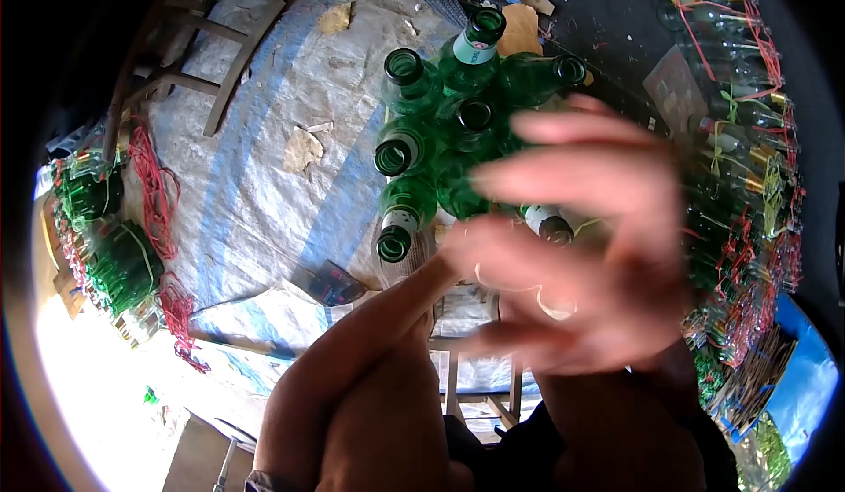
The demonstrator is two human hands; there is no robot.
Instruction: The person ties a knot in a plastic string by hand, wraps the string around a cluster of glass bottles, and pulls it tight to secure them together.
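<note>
A cluster of green glass bottles [407, 144] stands upright in front of me, mouths up, some with labels at the neck. My right hand [607, 228] is raised close to the camera over the cluster's right side, its fingers blurred but spread apart. Behind it, my left hand [480, 250] reaches to the near side of the bottles, its fingers mostly covered and smeared. A thin pale string [550, 303] curves between the hands; I cannot tell which hand, if either, holds it. One labelled bottle [550, 226] shows partly beneath my right hand.
A white and blue tarp [255, 140] covers the ground. Tied bundles of bottles stand at right [731, 140] and left [123, 263], beside pink string [154, 193]. A wooden frame [233, 61] lies upper left. A dark box [330, 282] sits near my knee.
</note>
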